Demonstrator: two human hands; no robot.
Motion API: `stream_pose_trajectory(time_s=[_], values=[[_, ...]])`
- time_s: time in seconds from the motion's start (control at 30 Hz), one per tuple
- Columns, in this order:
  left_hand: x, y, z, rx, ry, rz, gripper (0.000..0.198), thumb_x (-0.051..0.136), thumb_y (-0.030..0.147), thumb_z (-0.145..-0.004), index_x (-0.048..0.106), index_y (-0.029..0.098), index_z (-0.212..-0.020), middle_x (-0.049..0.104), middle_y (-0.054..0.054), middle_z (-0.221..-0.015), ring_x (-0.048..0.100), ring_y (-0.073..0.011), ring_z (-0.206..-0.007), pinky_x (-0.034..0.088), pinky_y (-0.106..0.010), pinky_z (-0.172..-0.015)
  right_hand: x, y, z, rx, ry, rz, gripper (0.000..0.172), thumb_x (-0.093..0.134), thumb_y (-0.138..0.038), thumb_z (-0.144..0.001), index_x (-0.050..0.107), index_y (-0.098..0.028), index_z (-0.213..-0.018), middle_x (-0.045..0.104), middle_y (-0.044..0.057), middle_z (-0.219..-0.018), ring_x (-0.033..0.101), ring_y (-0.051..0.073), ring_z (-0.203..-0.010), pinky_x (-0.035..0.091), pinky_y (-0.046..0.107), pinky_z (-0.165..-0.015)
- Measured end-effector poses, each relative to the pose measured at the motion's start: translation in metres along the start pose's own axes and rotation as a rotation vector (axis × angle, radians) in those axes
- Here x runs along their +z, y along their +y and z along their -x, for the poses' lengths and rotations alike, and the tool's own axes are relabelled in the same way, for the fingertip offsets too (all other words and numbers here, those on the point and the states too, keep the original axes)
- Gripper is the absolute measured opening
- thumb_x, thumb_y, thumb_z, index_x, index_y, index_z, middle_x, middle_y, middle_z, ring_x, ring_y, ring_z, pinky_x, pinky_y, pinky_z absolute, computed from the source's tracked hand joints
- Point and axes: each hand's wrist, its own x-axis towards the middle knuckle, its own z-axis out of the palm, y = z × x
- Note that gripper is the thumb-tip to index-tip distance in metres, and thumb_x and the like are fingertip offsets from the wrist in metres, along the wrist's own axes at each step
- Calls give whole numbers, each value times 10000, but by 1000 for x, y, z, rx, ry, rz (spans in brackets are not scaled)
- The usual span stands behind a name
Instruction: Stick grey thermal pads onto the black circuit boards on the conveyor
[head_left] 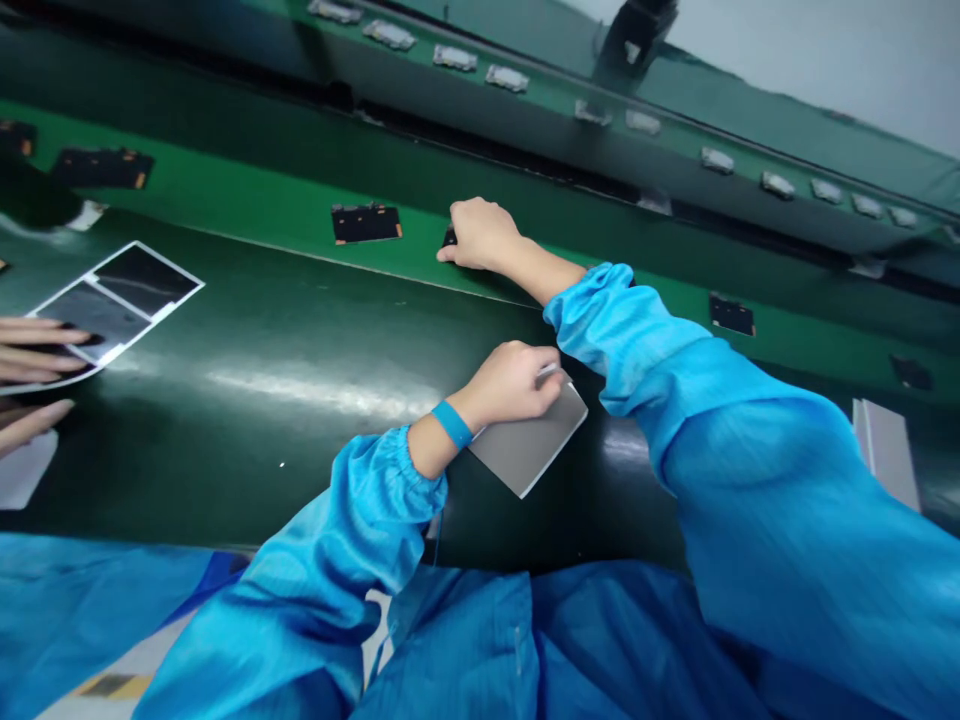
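Reaching to the green strip with the right hand, the left hand on a grey sheet.
The right grip is closed to a narrow gap around a dark board, mostly hidden, just inside the strip's near edge; another board lies to its left with room between. The left grip is curled over the sheet's far side; whether it pinches the sheet, I cannot tell. The sheet lies skewed, one corner stopping short of the desk's near edge. A wide stretch of desk separates it from a co-worker's hand on a framed sheet.
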Motion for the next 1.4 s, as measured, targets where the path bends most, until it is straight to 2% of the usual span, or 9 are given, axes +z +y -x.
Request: stream_pose_trajectory(time_s=[0.1, 0.2, 0.37, 0.53, 0.7, 0.8, 1.03, 1.23, 1.4], values=[[-8, -11, -5, -133, 152, 123, 221, 567, 323, -912, 623, 202, -735, 636, -7, -636, 558, -157, -605, 364, -294, -610, -15, 28, 46, -18, 91, -202, 293, 788, -301, -935, 535, -214, -817, 606, 39, -834, 623, 216, -889, 521, 333, -873], [-12, -22, -11, -268, 283, 216, 254, 590, 377, -902, 596, 204, -717, 586, 9, -612, 512, -150, -600, 349, -272, -575, -15, 58, 115, -28, 50, -537, 249, 615, -333, -1007, 526, -219, -805, 601, 13, -768, 564, 175, -750, 475, 297, -770], [-12, -24, -13, -350, 370, 340, 253, 662, 399, -858, 614, 190, -724, 618, -6, -656, 543, -145, -628, 393, -250, -567, 1, 80, 193, -47, 71, -810, 282, 653, -491, -934, 647, -210, -910, 613, 21, -810, 505, 169, -676, 396, 303, -652], [-18, -16, -11, -348, 374, 358, 301, 689, 458, -862, 635, 192, -734, 566, 5, -635, 463, -124, -581, 365, -245, -536, 1, 72, 198, -78, 146, -705, 109, 619, -319, -943, 627, -231, -879, 620, 16, -812, 539, 185, -724, 432, 323, -687], [-19, -19, -9, -354, 365, 298, 346, 723, 495, -862, 631, 197, -713, 539, 3, -629, 428, -122, -583, 348, -248, -533, 4, 65, 201, -176, 281, -470, 115, 570, -203, -953, 561, -239, -845, 655, 73, -939, 611, 250, -892, 502, 401, -850], [-16, -22, -9, -364, 369, 302, 348, 722, 498, -867, 636, 194, -722, 539, 5, -637, 422, -117, -586, 334, -241, -533, 5, 60, 203, -118, 355, -428, 124, 572, -151, -912, 532, -238, -833, 651, 91, -988, 606, 262, -938, 512, 420, -873], [-15, -18, -10, -356, 359, 311, 317, 720, 483, -849, 660, 190, -744, 572, 2, -655, 451, -114, -585, 349, -237, -531, -2, 56, 201, -15, 243, -650, 96, 591, -186, -927, 588, -261, -987, 687, 45, -974, 620, 214, -862, 515, 359, -768], [-15, -15, -11, -349, 351, 299, 302, 709, 464, -861, 654, 194, -738, 570, 1, -646, 456, -123, -589, 373, -245, -542, 7, 52, 203, -60, 303, -586, 202, 590, -138, -899, 594, -266, -1056, 682, 54, -993, 608, 229, -893, 539, 388, -842], [-13, -15, -11, -350, 370, 326, 324, 692, 486, -858, 617, 204, -719, 553, 3, -634, 460, -131, -587, 359, -253, -542, 2, 57, 199, 117, 375, -674, 194, 665, -330, -995, 560, -277, -1150, 639, 28, -986, 573, 183, -776, 523, 315, -732]])
